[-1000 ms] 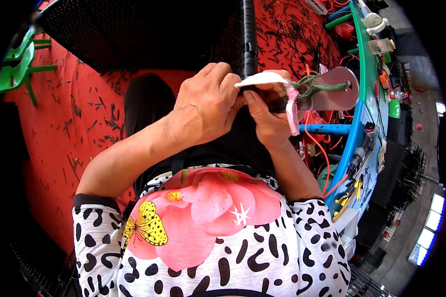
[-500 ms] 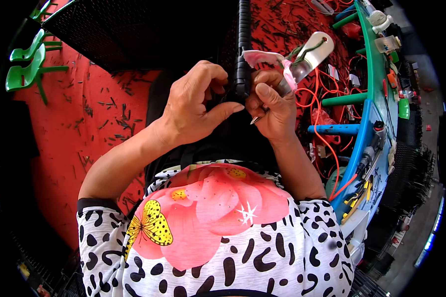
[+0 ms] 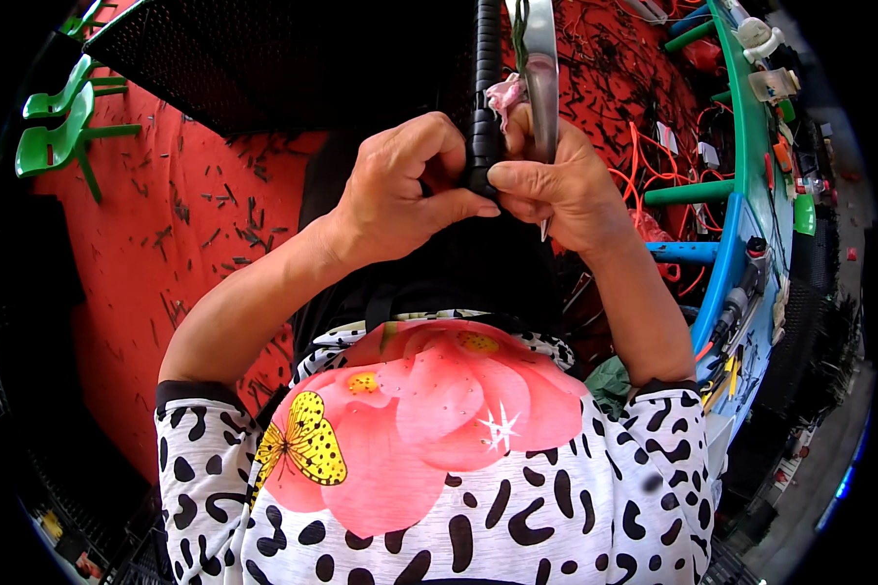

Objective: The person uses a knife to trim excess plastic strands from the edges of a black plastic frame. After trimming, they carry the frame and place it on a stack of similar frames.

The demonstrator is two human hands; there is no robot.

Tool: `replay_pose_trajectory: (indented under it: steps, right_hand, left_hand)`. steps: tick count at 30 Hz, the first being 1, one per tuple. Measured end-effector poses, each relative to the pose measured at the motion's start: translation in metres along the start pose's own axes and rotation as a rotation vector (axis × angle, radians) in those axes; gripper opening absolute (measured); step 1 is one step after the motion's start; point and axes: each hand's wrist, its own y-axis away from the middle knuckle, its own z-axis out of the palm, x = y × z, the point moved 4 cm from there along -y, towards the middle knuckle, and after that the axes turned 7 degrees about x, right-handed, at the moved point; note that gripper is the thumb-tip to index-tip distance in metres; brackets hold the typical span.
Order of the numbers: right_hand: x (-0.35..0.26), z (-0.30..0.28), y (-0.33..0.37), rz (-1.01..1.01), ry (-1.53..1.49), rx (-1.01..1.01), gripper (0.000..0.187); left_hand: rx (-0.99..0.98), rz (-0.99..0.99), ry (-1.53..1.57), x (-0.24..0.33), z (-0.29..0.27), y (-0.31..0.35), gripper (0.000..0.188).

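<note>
A black woven piece of furniture (image 3: 190, 73) stands before me, its edge bar (image 3: 487, 78) wrapped in black strips. My left hand (image 3: 390, 190) is closed at the bar's near end, thumb and fingers pressed against it; any strip between them is hidden. From the other side, my right hand (image 3: 585, 200) is closed round a shiny metal tool (image 3: 546, 88) with a pointed tip, and its thumb touches the bar's end. Pink cloth (image 3: 504, 95) and green cord are tied to the tool. Its broad upper end runs out of view.
Black scraps lie scattered over the red floor (image 3: 127, 244). Green plastic chairs (image 3: 54, 141) stand at the far left. On the right are a blue and green table (image 3: 741, 210), a power tool (image 3: 737, 297), yellow-handled tools and orange cords (image 3: 644, 146).
The metal tool has swung from tilting right to nearly upright beside the bar. My right thumb has come onto the bar's end, and my left hand has shifted slightly right against it.
</note>
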Motion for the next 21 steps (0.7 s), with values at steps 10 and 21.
replay_pose_trajectory:
  steps: [10, 21]
  right_hand:
    - [-0.02, 0.005, 0.019, 0.058, 0.207, 0.128, 0.024]
    - [0.008, -0.006, 0.026, -0.077, -0.067, 0.148, 0.029]
  left_hand:
    - [0.352, -0.153, 0.152, 0.007, 0.024, 0.024, 0.038]
    - [0.266, 0.052, 0.226, 0.009, 0.02, 0.019, 0.038]
